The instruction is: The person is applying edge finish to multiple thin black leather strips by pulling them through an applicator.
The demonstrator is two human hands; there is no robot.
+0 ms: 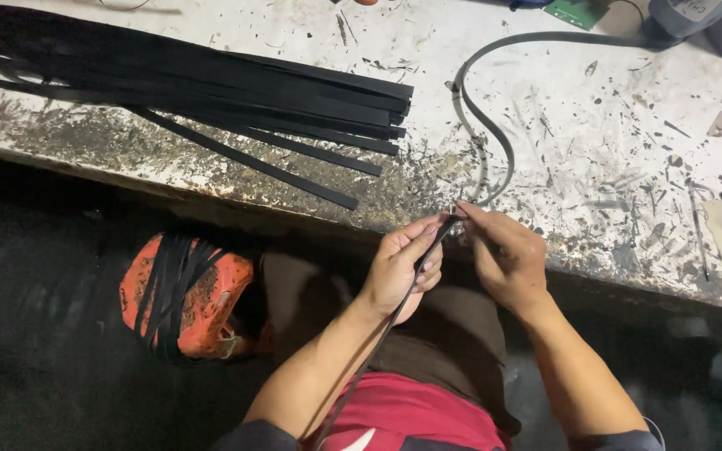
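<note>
1. Left hand (pixel 400 266) and right hand (pixel 505 257) meet at the surface (pixel 595 150) edge, both pinching one black strap (pixel 495 134) between fingertips.
2. That strap loops up across the surface and also trails down the left forearm; its lower end is cut off.
3. One pile of black strips (pixel 211 88) lies left, too overlapped to count.
4. One orange bucket (pixel 187 294) below holds more strips, dim.
</note>
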